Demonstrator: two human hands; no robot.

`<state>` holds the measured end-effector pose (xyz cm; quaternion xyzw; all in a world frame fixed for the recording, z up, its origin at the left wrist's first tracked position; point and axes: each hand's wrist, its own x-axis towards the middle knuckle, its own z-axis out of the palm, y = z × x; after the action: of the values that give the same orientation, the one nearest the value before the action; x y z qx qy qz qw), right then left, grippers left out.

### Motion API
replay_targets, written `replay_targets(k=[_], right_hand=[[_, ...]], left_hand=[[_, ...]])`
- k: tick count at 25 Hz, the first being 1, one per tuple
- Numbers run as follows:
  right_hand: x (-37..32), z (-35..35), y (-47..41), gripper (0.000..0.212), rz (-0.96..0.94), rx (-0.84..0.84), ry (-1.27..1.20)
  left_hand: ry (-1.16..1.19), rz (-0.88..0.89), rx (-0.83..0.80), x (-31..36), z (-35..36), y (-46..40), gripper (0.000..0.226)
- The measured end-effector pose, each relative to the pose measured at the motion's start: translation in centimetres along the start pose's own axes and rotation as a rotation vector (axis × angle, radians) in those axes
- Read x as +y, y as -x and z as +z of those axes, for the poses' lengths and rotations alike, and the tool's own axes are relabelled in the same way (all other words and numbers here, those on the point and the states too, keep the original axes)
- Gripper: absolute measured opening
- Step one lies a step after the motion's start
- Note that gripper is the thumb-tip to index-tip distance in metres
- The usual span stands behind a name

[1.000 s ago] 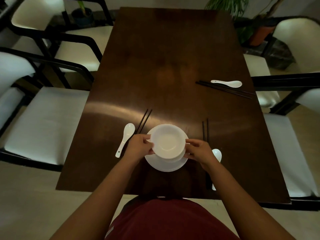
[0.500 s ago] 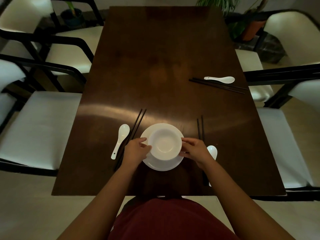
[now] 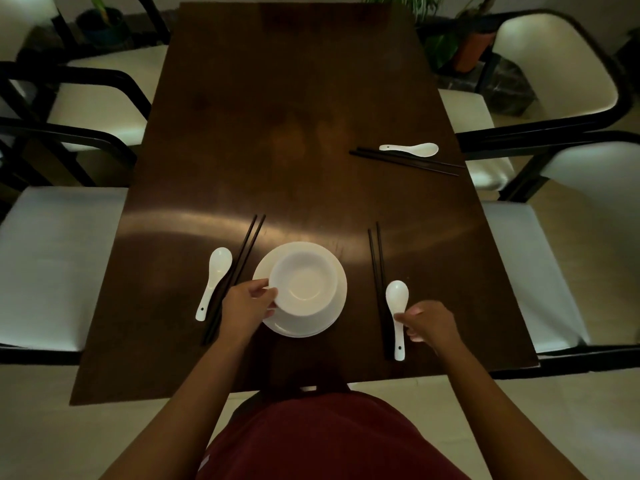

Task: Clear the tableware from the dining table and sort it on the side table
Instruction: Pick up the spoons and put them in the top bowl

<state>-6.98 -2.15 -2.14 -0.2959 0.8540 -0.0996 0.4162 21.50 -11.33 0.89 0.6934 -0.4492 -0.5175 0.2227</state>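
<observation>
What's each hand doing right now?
Left hand: grips the bowl rim.
Right hand: fingers curled, thumb on the spoon handle; grip cannot be told.

I'm looking at a home dining room: a dark wooden dining table (image 3: pixel 277 133) flanked by white-cushioned black-framed armchairs (image 3: pixel 554 74), with potted plants (image 3: pixel 464 46) at the far end and a pale floor.

three spoons (image 3: pixel 217 280) (image 3: pixel 397 313) (image 3: pixel 410 149), three chopstick pairs (image 3: pixel 235 275) (image 3: pixel 378 285) (image 3: pixel 405 161), one bowl (image 3: pixel 304 289)
</observation>
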Motion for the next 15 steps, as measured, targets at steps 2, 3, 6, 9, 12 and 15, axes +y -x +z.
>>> replay_targets(k=[2, 3, 6, 9, 12, 15], right_hand=[[0.4, 0.8, 0.0, 0.017, -0.024, 0.008, -0.001], [0.5, 1.0, 0.0, 0.016, -0.036, 0.025, -0.003], [0.8, 1.0, 0.2, 0.01, -0.025, 0.043, -0.099], [0.5, -0.2, 1.0, 0.004, 0.022, 0.043, -0.275], [-1.6, -2.0, 2.3, 0.009, 0.013, 0.016, -0.441], [-5.8, -2.9, 3.9, 0.007, -0.049, -0.056, -0.539]], left_hand=[[0.013, 0.008, -0.002, -0.2, 0.0, -0.1, 0.037], [0.022, 0.012, -0.002, -0.2, 0.0, -0.1, 0.037], [0.043, 0.014, 0.007, -0.4, 0.1, -0.1, 0.036], [0.079, 0.0, 0.012, -0.5, 0.2, -0.2, 0.036], [0.017, 0.081, 0.047, -0.5, -0.1, 0.5, 0.034], [-0.125, 0.239, 0.284, -0.9, -2.7, 0.8, 0.026]])
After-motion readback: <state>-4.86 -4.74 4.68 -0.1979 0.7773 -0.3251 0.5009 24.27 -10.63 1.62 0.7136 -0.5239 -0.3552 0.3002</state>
